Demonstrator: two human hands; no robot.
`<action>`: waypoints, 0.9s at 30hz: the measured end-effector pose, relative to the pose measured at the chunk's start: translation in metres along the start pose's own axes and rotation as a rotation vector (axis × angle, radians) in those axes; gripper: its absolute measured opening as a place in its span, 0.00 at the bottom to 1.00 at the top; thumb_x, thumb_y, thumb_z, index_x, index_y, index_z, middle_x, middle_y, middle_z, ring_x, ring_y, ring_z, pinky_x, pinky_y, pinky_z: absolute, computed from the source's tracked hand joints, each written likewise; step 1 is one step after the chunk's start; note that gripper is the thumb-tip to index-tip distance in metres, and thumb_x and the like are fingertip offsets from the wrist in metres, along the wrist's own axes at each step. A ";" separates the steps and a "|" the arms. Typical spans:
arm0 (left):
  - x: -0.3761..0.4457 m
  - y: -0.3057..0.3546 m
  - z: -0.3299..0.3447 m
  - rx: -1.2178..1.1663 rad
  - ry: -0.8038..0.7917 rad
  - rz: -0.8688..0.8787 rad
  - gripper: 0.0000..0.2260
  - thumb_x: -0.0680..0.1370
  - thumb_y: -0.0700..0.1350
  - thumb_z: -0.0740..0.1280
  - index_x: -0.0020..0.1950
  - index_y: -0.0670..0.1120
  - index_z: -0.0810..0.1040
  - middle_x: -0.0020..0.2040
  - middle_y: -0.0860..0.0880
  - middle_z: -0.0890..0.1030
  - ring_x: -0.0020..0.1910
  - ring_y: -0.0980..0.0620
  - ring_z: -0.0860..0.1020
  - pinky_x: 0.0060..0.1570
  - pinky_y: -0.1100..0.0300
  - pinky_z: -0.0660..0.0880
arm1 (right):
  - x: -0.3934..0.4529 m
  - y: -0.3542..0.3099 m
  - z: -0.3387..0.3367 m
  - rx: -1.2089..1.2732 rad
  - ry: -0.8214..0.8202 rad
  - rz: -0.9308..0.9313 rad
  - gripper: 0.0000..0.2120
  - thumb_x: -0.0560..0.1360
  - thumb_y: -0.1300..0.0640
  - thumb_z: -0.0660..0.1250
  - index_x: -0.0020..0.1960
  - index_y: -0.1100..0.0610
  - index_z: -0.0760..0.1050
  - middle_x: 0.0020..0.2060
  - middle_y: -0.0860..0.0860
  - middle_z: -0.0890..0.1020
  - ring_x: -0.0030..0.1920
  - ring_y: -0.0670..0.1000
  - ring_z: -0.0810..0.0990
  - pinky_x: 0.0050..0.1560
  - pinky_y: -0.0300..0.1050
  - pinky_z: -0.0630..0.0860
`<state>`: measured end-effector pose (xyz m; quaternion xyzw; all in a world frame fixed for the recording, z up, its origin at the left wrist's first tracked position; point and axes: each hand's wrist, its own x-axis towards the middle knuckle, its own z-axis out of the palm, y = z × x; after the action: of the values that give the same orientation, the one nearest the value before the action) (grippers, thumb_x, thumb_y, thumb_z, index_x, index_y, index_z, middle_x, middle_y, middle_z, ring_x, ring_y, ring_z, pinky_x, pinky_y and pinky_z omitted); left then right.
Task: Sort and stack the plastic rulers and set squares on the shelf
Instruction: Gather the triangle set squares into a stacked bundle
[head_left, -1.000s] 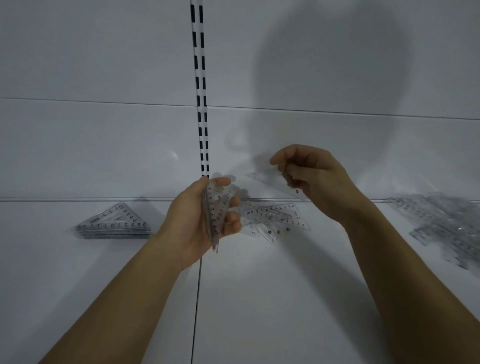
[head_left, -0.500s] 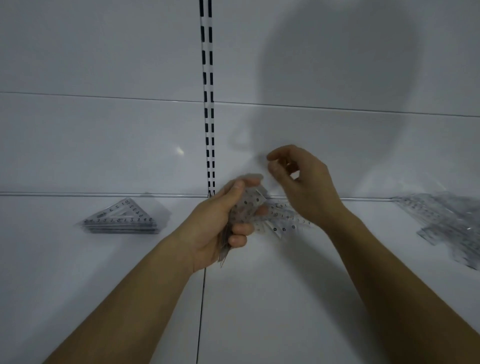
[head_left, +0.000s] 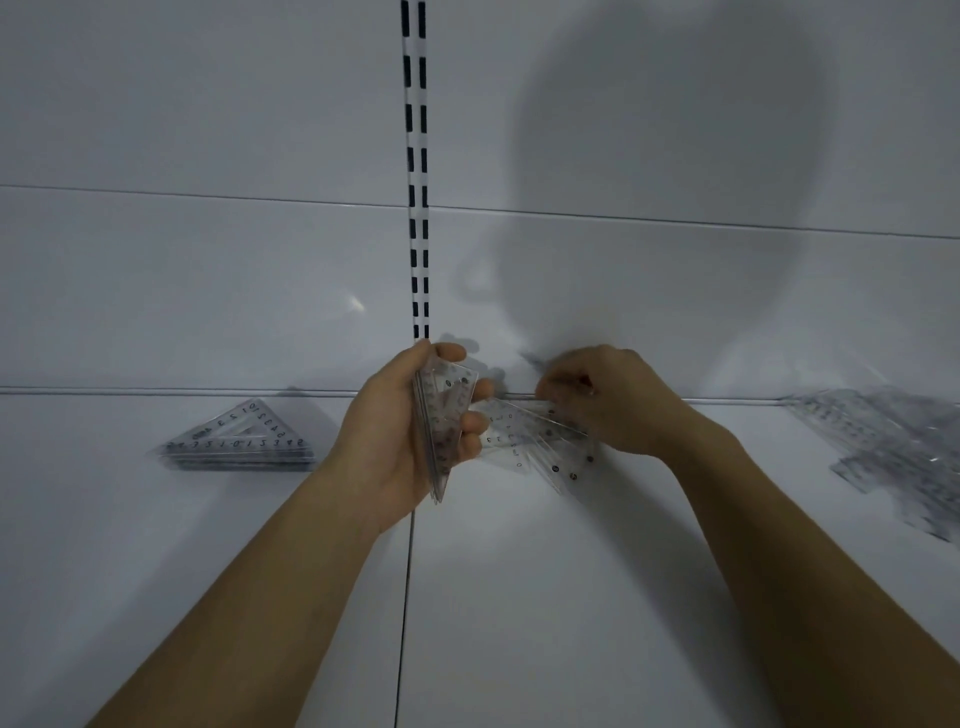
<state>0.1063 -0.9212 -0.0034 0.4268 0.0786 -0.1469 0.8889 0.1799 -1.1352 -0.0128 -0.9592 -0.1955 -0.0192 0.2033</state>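
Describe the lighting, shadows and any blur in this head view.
Head view: dim, even light; a large soft shadow of the person falls on the back panel, with a small glare spot left of the slotted upright. The pile of rulers at the right edge is smeared, while the stacked set squares at left read sharply.

Just one camera here, head-mounted and wide-angle, looking forward and slightly down at a white shelf (head_left: 519, 597) and the back wall (head_left: 208, 130) with its slotted upright (head_left: 418, 208). It's close in: both forearms come up from the bottom edge and the hands sit mid-frame. Straight lines bend toward the edges.
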 end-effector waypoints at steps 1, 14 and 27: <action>0.001 0.000 -0.001 -0.004 -0.003 -0.006 0.14 0.82 0.55 0.59 0.54 0.48 0.78 0.50 0.39 0.80 0.27 0.51 0.74 0.26 0.62 0.76 | -0.001 -0.002 -0.003 0.045 0.023 0.011 0.11 0.80 0.54 0.64 0.47 0.59 0.83 0.43 0.52 0.82 0.43 0.53 0.79 0.44 0.45 0.74; 0.006 -0.012 -0.002 0.104 -0.033 -0.028 0.24 0.82 0.63 0.54 0.56 0.46 0.80 0.38 0.43 0.77 0.27 0.50 0.71 0.26 0.61 0.71 | -0.012 -0.024 -0.031 1.240 0.245 -0.039 0.11 0.79 0.70 0.61 0.55 0.61 0.80 0.37 0.55 0.76 0.37 0.55 0.76 0.37 0.45 0.72; 0.012 -0.018 0.002 -0.063 -0.001 0.145 0.21 0.84 0.57 0.53 0.69 0.47 0.73 0.61 0.35 0.80 0.54 0.37 0.82 0.46 0.45 0.81 | -0.017 -0.048 0.002 0.381 0.319 -0.445 0.12 0.72 0.65 0.75 0.49 0.50 0.83 0.45 0.40 0.82 0.48 0.43 0.82 0.49 0.37 0.79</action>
<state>0.1118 -0.9355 -0.0188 0.4031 0.0516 -0.0797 0.9102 0.1456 -1.1007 0.0013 -0.8226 -0.3660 -0.1764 0.3979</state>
